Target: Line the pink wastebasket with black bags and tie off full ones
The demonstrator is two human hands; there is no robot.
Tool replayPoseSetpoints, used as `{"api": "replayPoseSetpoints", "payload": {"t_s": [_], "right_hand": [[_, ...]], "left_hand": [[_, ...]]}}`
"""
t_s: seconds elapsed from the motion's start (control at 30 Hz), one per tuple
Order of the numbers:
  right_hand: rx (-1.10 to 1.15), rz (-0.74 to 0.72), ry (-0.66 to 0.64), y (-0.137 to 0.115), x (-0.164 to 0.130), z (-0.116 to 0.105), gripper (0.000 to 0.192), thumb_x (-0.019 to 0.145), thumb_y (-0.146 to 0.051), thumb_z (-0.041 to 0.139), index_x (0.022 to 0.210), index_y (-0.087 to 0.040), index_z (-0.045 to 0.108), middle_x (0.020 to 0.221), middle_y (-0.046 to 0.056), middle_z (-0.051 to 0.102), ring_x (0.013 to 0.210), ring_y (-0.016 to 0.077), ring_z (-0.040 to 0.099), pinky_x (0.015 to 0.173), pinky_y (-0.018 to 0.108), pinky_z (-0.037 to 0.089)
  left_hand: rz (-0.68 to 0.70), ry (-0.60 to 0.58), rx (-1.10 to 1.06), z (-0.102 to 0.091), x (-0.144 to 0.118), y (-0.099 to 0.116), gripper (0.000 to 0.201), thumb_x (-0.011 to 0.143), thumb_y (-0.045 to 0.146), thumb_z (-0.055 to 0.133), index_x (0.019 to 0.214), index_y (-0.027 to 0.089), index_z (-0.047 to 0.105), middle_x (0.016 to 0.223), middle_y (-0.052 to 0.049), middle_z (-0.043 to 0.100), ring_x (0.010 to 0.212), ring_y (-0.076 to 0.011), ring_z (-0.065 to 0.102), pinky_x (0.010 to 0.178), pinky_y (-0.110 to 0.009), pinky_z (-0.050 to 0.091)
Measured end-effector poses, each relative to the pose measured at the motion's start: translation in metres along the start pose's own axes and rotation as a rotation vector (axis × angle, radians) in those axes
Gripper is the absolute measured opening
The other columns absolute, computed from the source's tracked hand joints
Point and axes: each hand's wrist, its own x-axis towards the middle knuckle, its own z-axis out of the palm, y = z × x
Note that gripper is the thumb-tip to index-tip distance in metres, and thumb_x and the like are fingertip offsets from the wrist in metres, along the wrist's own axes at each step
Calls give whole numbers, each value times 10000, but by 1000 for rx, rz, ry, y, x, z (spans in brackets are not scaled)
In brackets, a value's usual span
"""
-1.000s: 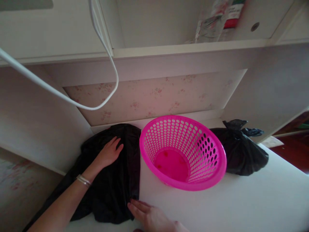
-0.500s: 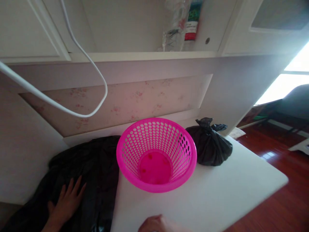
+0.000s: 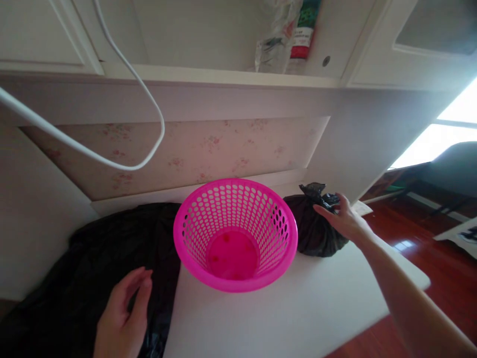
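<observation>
A pink plastic basket (image 3: 238,285) with rows of holes stands upright on the white table (image 3: 261,323), a few small reddish spots on its bottom. Over the large black plastic bag (image 3: 112,248) at the left is my left hand (image 3: 122,315), its fingers loosely curved, a gap inside the thumb and nothing visible in it. My right hand (image 3: 343,216) reaches to the small tied black bag (image 3: 316,236) right of the basket. Its thumb and fingers are apart on either side of the bag's knot; whether they press on it I cannot tell.
A white cable (image 3: 154,144) loops down in front at the upper left. Above hangs an open cupboard shelf (image 3: 208,74) holding a clear plastic package (image 3: 274,52) and a bottle with a green, white and red label (image 3: 302,37). Red-brown floor (image 3: 454,268) lies beyond the table's right edge.
My right hand has gone from the near table edge out to the small tied bag. My left hand, spread flat on the large black bag before, has lifted and curled. The view has shifted slightly.
</observation>
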Motion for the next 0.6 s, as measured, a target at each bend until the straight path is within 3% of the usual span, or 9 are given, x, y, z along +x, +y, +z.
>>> {"api": "replayPoseSetpoints", "payload": {"t_s": [0.07, 0.13, 0.2, 0.3, 0.43, 0.6], "right_hand": [[-106, -37, -115, -9, 12, 13, 1015, 836, -766, 580, 1580, -113, 355, 1220, 249, 708, 1059, 408, 704, 838, 479, 532], [-165, -112, -194, -16, 16, 24, 733, 904, -602, 595, 1464, -133, 534, 1142, 209, 747, 998, 365, 725, 814, 417, 516], [-172, -171, -219, -19, 18, 28, 436, 933, -428, 595, 1243, -141, 701, 1060, 181, 769, 940, 324, 731, 795, 375, 492], [-159, -187, -167, -18, 24, 18, 368, 992, -363, 526, 1141, -101, 738, 1049, 217, 761, 910, 287, 718, 781, 363, 457], [-140, -141, -29, -25, 31, -19, 380, 1018, -353, 525, 1224, -86, 701, 1106, 236, 750, 895, 248, 694, 777, 371, 434], [-89, -116, 200, -68, 21, -97, 429, 1032, -357, 498, 1292, -67, 679, 1303, 267, 670, 1168, 277, 649, 894, 437, 419]], "left_hand": [[-74, -73, -110, 12, -26, 7, 613, 734, 756, 650, 1098, 264, 676, 1035, -86, 786, 1030, -323, 743, 955, -442, 603], [-126, -195, -197, 23, -47, 5, 608, 687, 776, 703, 1013, 263, 709, 886, -81, 788, 894, -307, 759, 827, -391, 632], [-152, -290, -280, 32, -62, -2, 566, 681, 766, 731, 956, 272, 724, 779, -72, 758, 759, -285, 739, 727, -373, 627], [-187, -293, -367, 38, -73, -9, 520, 712, 760, 719, 938, 293, 723, 723, -60, 720, 635, -259, 682, 660, -382, 607], [-209, -301, -398, 39, -72, -8, 494, 715, 738, 736, 922, 290, 712, 720, -53, 703, 628, -243, 656, 656, -372, 590], [-210, -442, -436, 45, -67, -15, 506, 723, 715, 750, 940, 258, 721, 724, -61, 689, 625, -232, 646, 653, -365, 567]]}}
